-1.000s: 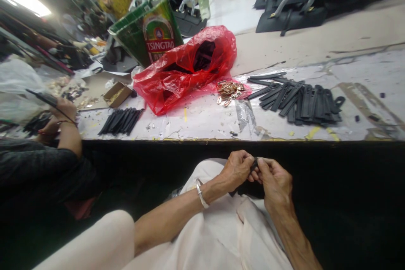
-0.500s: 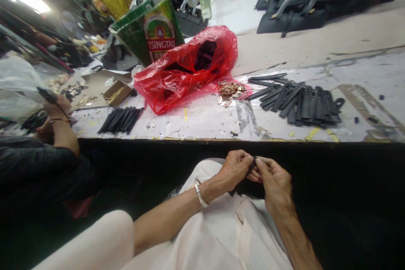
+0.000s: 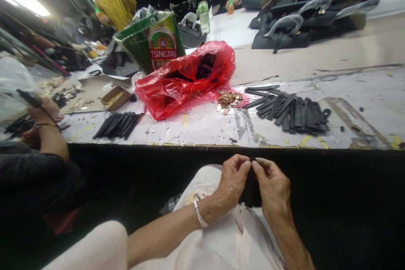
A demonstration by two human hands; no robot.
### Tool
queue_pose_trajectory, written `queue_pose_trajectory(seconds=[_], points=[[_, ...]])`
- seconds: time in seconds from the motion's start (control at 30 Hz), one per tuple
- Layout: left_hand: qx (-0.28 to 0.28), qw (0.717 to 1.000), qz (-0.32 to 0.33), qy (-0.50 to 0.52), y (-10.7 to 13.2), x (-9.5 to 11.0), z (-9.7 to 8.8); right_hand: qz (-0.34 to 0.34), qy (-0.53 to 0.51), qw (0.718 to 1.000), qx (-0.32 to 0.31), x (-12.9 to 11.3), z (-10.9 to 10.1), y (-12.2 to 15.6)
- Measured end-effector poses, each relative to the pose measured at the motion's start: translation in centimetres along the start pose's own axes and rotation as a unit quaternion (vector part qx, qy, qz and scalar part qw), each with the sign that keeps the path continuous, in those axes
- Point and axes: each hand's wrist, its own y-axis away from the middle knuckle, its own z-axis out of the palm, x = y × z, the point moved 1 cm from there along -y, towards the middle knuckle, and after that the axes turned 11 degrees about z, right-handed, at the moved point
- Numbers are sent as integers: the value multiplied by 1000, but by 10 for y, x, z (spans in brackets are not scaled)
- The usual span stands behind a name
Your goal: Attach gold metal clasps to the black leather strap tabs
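Black strap upright between the left hand and right hand, long axis running vertically downward, both hands about equally near. Fingertips of both hands pinching its upper end, hands narrowly closed and holding. Beyond, along the bench: bundled black straps at centre left, brass fittings before a red plastic bag, fanned black straps at centre right.
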Motion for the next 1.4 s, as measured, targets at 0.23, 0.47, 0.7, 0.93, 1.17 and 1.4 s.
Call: queue_pose_trajectory(seconds=[0.23,0.47,0.7,0.93,1.17,1.4], points=[[-35,995,43,82,6,16,-3,-97,58,993,29,-28,-6,25],[-56,988,101,106,17,42,-17,-357,194,909,96,-46,-5,49],[-92,976,193,37,25,52,-37,-453,262,845,112,-59,0,67],[-142,976,165,-2,25,64,-57,-391,252,884,49,-62,5,76],[-211,977,12,4,22,58,-70,-304,263,916,-18,-57,4,77],[-284,954,-32,-88,21,44,-87,-264,403,870,-108,-53,8,74]])
